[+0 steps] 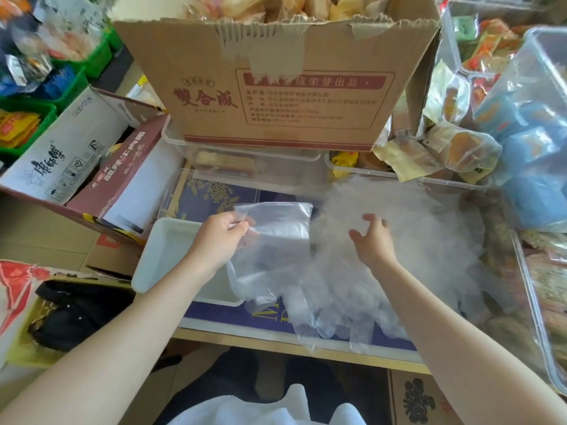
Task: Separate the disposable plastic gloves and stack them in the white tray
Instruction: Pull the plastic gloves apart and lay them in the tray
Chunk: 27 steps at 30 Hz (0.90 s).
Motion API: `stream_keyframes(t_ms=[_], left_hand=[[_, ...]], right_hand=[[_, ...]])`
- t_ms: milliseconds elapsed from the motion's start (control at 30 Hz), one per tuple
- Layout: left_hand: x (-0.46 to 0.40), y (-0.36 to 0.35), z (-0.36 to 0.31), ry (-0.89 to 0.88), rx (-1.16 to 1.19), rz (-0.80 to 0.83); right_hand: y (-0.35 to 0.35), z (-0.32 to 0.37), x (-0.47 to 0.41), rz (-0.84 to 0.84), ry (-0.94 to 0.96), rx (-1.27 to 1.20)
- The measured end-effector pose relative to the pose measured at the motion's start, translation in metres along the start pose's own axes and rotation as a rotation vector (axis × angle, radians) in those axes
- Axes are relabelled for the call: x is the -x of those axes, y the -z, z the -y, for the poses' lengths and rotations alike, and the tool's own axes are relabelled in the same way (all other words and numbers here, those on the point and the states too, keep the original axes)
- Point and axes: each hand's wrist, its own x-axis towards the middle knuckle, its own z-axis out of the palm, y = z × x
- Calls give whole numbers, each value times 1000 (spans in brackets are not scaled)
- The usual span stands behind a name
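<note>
Pinching one clear glove (273, 228) by its cuff corner, the left hand (219, 237) holds it up over the right end of the tray (159, 256), thumb and fingers (242, 225) clamped on the film, the sheet hanging down to the tray's right edge. One white tray lies on the tabletop (214, 317), and no stacked gloves can be made out in the part that shows. Just right of the tray sits a single loose pile (399, 256) of clear gloves; the layers overlap too much to count, and several glove tips spill past the tray's near right corner toward the tabletop edge. The right hand (372, 240) hovers over the pile, right of the tray, palm down, its fingers spread apart and lightly bent, gripping nothing; whether they touch the film cannot be told. Behind the tray stands one large cardboard box (276, 87) on clear plastic bins (245, 161). Left of the tray are two open cartons, one white (61, 148), one maroon (122, 185). Farther left, behind them, are green crates (86, 65) of packets. Both forearms reach in from below, the left one crossing over the tray's near right corner.
</note>
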Motion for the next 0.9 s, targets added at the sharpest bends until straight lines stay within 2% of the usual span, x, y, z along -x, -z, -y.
stream_keyframes(t_ms=[67, 167, 267, 367, 533, 633, 900], left_hand=[[-4, 0, 6, 18, -46, -6], [-7, -5, 5, 21, -92, -23], [-10, -10, 2, 11, -91, -32], [-13, -9, 4, 1, -88, -30], [-13, -5, 4, -13, -42, -12], [-11, -4, 1, -44, -17, 10], [-8, -4, -20, -185, 80, 42]], right_hand=[[1, -24, -13, -54, -152, 59], [3, -48, -26, -114, -329, -81], [5, -59, -35, -187, -397, -200], [6, -62, -38, -174, -425, -204], [11, -56, -29, -221, -252, -91], [20, -47, -17, -266, -124, -108], [84, 0, 8, -121, 48, -247]])
